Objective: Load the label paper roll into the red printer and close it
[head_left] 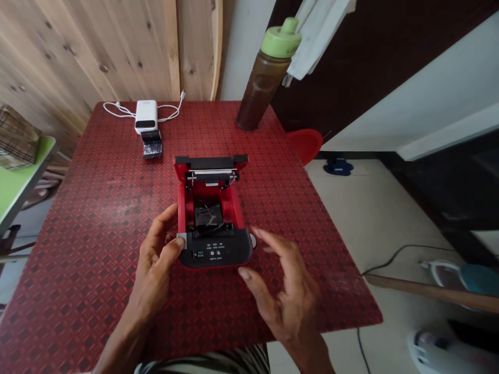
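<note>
A red and black thermal printer (pixel 218 248) lies on the table with its lid (pixel 211 162) raised at the far side. Something black and shiny with pale streaks (pixel 208 215) sits in its paper compartment; I cannot tell exactly what it is. My left hand (pixel 158 254) grips the printer's left side, thumb on the grey front corner and fingers along the red wall. By the right front corner, my right hand (pixel 286 285) is open, thumb and fingers apart. Its fingertips are close to a round pale part (pixel 253 241) on that side; whether they touch is unclear.
Toward the back of the red patterned table (pixel 113 208) lie a white power bank (pixel 146 115) with a white cable and a crumpled black piece (pixel 152 145). A tall brown bottle (pixel 262 83) with a green lid stands back right. A red stool (pixel 306 145) is beyond the right edge.
</note>
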Tool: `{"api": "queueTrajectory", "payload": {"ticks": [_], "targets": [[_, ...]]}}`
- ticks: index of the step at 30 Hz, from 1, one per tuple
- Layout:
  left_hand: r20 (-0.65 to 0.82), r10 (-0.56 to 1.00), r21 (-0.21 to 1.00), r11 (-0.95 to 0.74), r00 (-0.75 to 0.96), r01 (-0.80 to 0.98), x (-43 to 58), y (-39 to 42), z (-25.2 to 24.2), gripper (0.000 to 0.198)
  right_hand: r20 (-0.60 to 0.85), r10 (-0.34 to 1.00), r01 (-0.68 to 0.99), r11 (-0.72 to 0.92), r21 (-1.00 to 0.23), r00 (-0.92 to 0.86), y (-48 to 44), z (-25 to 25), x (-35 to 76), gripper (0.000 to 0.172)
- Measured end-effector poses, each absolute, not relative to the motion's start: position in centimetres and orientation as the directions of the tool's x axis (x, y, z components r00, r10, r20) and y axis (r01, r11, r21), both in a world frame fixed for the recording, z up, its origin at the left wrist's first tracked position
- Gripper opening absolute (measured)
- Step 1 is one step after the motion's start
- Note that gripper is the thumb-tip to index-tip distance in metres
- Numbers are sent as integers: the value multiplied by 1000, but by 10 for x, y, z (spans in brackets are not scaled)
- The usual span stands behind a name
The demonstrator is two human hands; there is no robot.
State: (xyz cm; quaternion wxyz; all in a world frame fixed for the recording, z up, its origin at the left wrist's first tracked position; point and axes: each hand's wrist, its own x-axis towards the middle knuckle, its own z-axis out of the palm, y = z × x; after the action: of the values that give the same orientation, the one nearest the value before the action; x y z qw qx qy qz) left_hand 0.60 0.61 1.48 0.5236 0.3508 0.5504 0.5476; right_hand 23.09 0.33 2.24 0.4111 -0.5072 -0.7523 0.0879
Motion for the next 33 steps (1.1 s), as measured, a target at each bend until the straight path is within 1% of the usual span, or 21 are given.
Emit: {"api": "queueTrajectory", "payload": {"ticks": [2,4,6,7,8,10,13,16,21,25,29,31,32,33], "targets": [[-191,962,970,154,-193,-190,5,5,13,55,574,800,706,508,-494,-173,14,36,233,36],[-193,964,969,157,-183,-191,3,4,13,55,613,752,708,569,-419,-241,30,50,231,29],[-192,966,969,160,-172,-188,2,4,13,54,607,717,685,632,-361,-342,49,63,223,25],[-190,968,969,158,-166,-189,1,4,13,54,577,710,670,659,-342,-404,59,67,217,24],[-182,970,970,151,-162,-190,1,4,14,53,525,711,658,677,-331,-468,68,70,210,22],[-164,974,972,133,-158,-193,0,4,13,52,372,725,655,686,-317,-579,85,73,196,20],[-143,978,975,113,-154,-192,-1,4,12,51,131,743,701,665,-256,-657,103,69,176,20],[-140,979,974,109,-146,-201,-1,4,10,51,41,745,724,659,-203,-666,112,61,162,26],[-134,978,976,103,-157,-193,0,4,11,49,9,737,724,667,-176,-676,120,56,154,26],[-136,973,982,108,-186,-156,1,4,12,49,-21,730,723,673,-155,-683,120,68,154,26],[-114,972,989,90,-206,-121,0,5,9,49,-24,750,746,653,-131,-661,109,85,157,18],[-99,972,992,79,-211,-101,0,5,9,49,41,756,748,652,-121,-653,99,89,161,16],[-97,972,993,78,-215,-94,0,5,9,49,108,756,744,654,-137,-645,94,91,165,15],[-103,971,992,85,-217,-91,0,5,10,49,191,755,734,656,-178,-628,89,93,171,13]]}}
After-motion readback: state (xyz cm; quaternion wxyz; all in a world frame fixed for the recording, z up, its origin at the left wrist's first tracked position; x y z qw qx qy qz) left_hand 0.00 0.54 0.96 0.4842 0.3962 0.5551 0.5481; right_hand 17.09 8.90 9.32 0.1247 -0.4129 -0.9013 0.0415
